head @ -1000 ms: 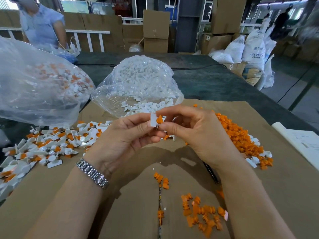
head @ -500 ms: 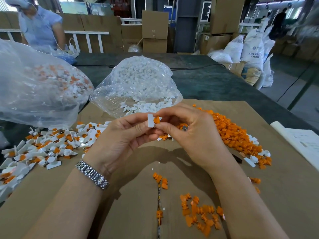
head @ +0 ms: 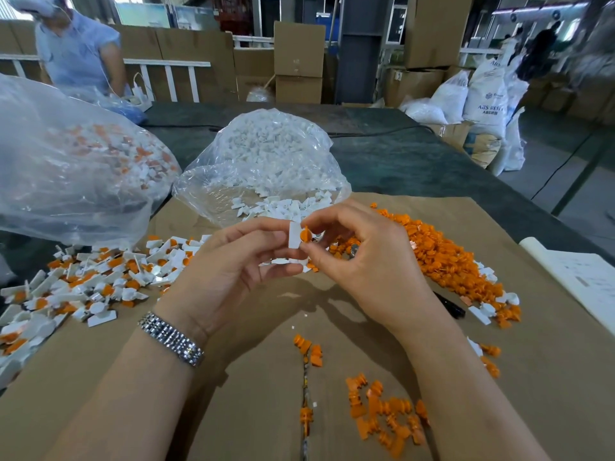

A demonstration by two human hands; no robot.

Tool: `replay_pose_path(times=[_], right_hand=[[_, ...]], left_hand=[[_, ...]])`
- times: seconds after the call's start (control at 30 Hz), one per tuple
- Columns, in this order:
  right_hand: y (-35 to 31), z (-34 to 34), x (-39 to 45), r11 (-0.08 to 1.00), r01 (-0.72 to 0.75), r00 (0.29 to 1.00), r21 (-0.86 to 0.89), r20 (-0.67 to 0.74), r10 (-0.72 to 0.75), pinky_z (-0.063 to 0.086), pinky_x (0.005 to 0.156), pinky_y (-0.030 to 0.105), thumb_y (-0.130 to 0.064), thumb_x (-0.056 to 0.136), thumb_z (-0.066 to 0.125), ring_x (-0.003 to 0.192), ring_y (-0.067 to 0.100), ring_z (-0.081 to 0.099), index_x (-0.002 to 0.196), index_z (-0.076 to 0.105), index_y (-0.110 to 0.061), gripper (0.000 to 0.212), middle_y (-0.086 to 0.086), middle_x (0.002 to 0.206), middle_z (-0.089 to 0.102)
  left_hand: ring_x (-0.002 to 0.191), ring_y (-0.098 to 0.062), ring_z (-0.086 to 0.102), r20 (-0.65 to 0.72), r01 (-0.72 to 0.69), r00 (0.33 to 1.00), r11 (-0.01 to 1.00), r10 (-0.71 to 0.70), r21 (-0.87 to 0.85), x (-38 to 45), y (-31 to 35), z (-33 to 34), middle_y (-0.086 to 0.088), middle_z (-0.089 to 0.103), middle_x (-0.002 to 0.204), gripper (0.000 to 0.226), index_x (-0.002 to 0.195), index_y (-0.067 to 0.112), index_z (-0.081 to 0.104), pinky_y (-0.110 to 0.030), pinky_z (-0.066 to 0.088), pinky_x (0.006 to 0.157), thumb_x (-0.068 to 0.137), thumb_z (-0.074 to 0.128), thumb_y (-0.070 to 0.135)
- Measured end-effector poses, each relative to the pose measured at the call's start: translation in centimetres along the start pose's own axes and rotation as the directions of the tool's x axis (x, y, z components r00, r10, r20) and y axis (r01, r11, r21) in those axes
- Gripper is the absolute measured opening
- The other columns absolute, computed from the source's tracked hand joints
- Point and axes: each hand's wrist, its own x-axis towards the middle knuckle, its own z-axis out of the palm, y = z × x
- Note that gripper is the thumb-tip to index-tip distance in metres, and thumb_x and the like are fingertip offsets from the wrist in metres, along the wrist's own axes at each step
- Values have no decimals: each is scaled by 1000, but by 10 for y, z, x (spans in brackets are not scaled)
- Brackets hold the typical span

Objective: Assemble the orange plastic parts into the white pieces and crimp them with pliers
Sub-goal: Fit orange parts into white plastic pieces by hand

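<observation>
My left hand (head: 229,277) pinches a small white piece (head: 294,235) between thumb and fingers above the cardboard. My right hand (head: 362,261) pinches an orange part (head: 306,235) that sits against the white piece. A big heap of loose orange parts (head: 446,257) lies to the right of my right hand. Loose white pieces spill from an open clear bag (head: 266,168) just behind my hands. A dark tool handle (head: 449,306), perhaps the pliers, shows past my right wrist, mostly hidden.
A pile of joined white-and-orange pieces (head: 93,281) lies at the left, below a large clear bag (head: 73,168) of more. Small clusters of orange parts (head: 386,417) lie near the front. Papers (head: 582,277) lie at the right edge. A person (head: 76,51) stands far left.
Both hands stay together at the same spot with the white piece and orange part between them. My right hand has turned slightly, and the orange part shows more clearly against the white piece.
</observation>
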Motion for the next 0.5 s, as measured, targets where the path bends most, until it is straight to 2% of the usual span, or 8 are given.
replay_pose_path(times=[0.13, 0.23, 0.33, 0.43, 0.5], right_hand=[[0, 1, 0, 998, 26, 1000, -48, -4, -26, 54, 76, 30, -14, 85, 79, 85, 9, 66, 101, 74, -17, 17, -7, 95, 66], [-1, 2, 0, 998, 31, 1000, -50, -3, -31, 54, 75, 31, -16, 85, 80, 84, 9, 67, 100, 74, -17, 16, -6, 95, 67], [-2, 3, -1, 998, 34, 999, -56, 6, -33, 54, 75, 29, -17, 85, 81, 82, 7, 67, 99, 73, -17, 16, -6, 94, 67], [-2, 4, -1, 997, 31, 999, -71, 20, -29, 55, 75, 26, -20, 85, 82, 83, 5, 67, 99, 73, -18, 17, -8, 94, 67], [-1, 2, -1, 1000, 2, 999, -19, 37, -2, 55, 77, 23, -21, 84, 82, 85, 7, 67, 103, 73, -19, 21, -8, 96, 68]], left_hand=[[74, -24, 70, -32, -10, 999, 1000, 11, 18, 0, 0, -1, -15, 71, 86, 15, 91, 2, 76, -31, 59, 66, 78, 74, 9], [69, -23, 67, -35, -28, 999, 997, 31, 73, -2, 0, 0, -15, 71, 84, 21, 85, 3, 76, -30, 58, 65, 68, 88, 6], [68, -24, 68, -72, -33, 997, 992, 42, 121, -2, 1, -1, -20, 71, 84, 28, 85, -2, 75, -29, 59, 65, 63, 86, 12], [67, -25, 69, -79, -36, 996, 989, 48, 143, -2, 1, -2, -19, 71, 82, 25, 80, -1, 76, -28, 59, 64, 61, 86, 13], [66, -24, 69, -70, -25, 997, 992, 34, 120, -1, 1, -3, -18, 72, 80, 23, 78, 1, 76, -27, 58, 63, 61, 85, 12]])
